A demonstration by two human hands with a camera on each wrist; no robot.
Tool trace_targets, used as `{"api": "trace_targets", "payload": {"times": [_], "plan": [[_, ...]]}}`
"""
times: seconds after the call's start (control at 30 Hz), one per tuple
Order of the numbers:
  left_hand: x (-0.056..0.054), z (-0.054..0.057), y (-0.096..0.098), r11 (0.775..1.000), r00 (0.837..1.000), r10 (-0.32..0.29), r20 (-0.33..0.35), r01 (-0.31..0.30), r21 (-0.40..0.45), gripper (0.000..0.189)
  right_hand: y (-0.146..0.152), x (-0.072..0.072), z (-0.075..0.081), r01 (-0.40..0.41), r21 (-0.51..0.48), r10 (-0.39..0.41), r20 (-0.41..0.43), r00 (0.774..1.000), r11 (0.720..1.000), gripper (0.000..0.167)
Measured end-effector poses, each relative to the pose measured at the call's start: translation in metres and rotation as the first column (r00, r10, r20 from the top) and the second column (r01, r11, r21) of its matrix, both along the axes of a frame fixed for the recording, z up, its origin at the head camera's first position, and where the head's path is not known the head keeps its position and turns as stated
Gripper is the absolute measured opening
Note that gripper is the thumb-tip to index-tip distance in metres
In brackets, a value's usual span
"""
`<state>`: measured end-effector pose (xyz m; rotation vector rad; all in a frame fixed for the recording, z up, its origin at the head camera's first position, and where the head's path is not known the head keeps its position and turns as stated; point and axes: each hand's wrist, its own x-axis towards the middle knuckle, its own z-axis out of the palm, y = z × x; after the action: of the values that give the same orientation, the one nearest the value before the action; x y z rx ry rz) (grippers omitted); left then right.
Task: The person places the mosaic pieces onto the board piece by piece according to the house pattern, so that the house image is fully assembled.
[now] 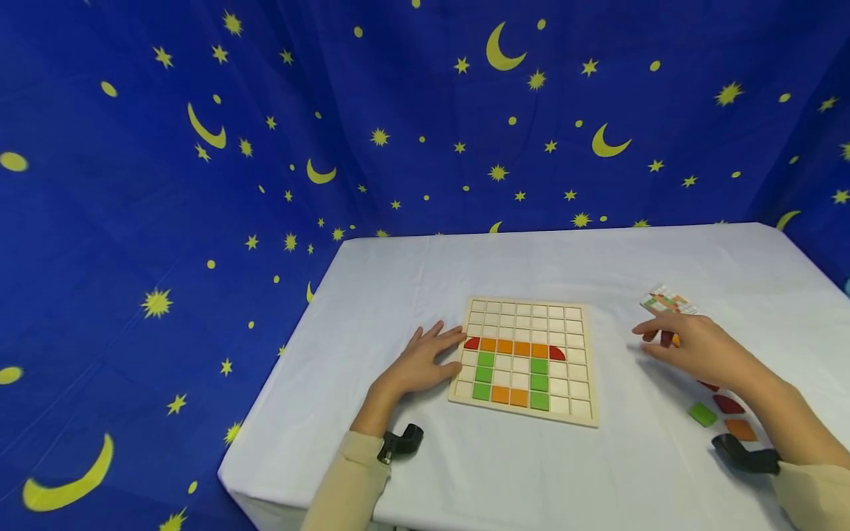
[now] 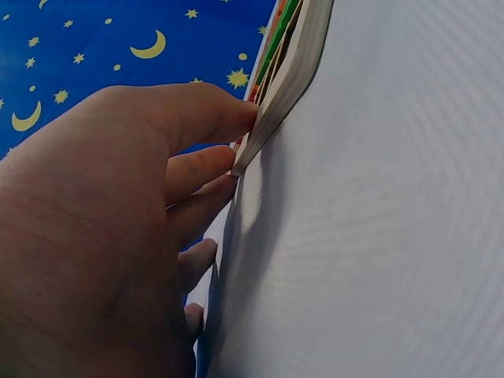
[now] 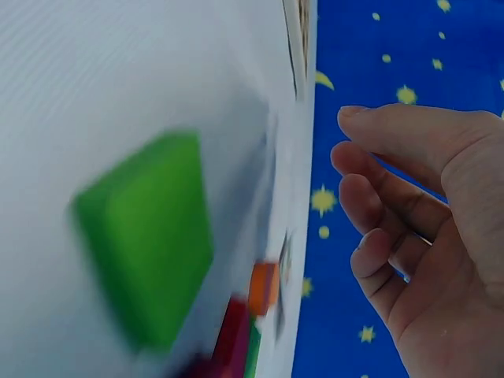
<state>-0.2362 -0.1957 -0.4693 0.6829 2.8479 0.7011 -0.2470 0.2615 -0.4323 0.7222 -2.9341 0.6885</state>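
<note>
A wooden grid board [image 1: 578, 413] lies on the white table, with several orange, green and red tiles set in its cells. The orange tiles [image 1: 505, 346] form a row with a red rounded tile [image 1: 557, 353] at its right end; green tiles [image 1: 539, 383] run below in two columns. My left hand [image 1: 420, 363] touches the board's left edge, thumb and fingers extended, as the left wrist view also shows. To the right of the board, my right hand [image 1: 700, 350] hovers over the table. Its fingers [image 3: 378, 201] are loosely bent with nothing between them.
Loose tiles lie near the right forearm: a green tile [image 1: 702, 414], a dark red tile [image 1: 728, 404] and an orange tile [image 1: 740, 429]. A small pattern card [image 1: 666, 298] lies beyond the right hand. A blue curtain [image 1: 425, 88] with moons and stars hangs behind the table [image 1: 398, 273].
</note>
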Motion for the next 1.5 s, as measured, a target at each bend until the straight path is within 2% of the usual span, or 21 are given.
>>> {"api": "trace_targets", "payload": {"times": [0.27, 0.4, 0.5, 0.67, 0.9, 1.13, 1.33, 1.5], "plan": [[0.003, 0.001, -0.001, 1.0, 1.0, 0.029, 0.01, -0.029, -0.001, 0.057, 0.036, 0.012, -0.01, 0.107, 0.0, -0.107, 0.053, 0.993, 0.994, 0.031], [0.005, 0.002, -0.003, 1.0, 1.0, 0.029, 0.005, -0.029, 0.004, 0.057, 0.05, 0.015, -0.017, 0.156, 0.019, -0.156, 0.037, 0.987, 0.988, 0.032], [0.007, 0.002, -0.005, 0.999, 0.999, 0.036, 0.007, -0.036, 0.01, 0.057, 0.056, 0.016, -0.023, 0.167, 0.043, -0.169, 0.053, 0.984, 0.985, 0.028], [0.011, -0.001, -0.007, 0.999, 0.999, 0.04, 0.018, -0.04, 0.01, 0.056, 0.062, 0.018, -0.031, 0.166, 0.072, -0.175, 0.133, 0.976, 0.983, 0.024], [0.008, -0.004, -0.003, 0.999, 0.999, 0.028, 0.021, -0.029, 0.023, 0.057, 0.069, 0.024, -0.031, 0.202, 0.078, -0.213, 0.163, 0.963, 0.976, 0.028], [0.006, -0.004, 0.0, 1.0, 0.999, 0.029, 0.02, -0.029, 0.008, 0.057, 0.073, 0.026, -0.031, 0.19, 0.088, -0.2, 0.115, 0.973, 0.978, 0.026], [0.002, -0.003, 0.001, 1.0, 1.0, 0.019, 0.006, -0.019, 0.007, 0.057, 0.077, 0.022, -0.035, 0.183, 0.1, -0.192, 0.101, 0.976, 0.978, 0.03], [0.001, -0.001, 0.001, 1.0, 1.0, 0.019, 0.001, -0.019, 0.0, 0.057, 0.077, 0.019, -0.034, 0.189, 0.119, -0.196, 0.05, 0.979, 0.975, 0.034]]}}
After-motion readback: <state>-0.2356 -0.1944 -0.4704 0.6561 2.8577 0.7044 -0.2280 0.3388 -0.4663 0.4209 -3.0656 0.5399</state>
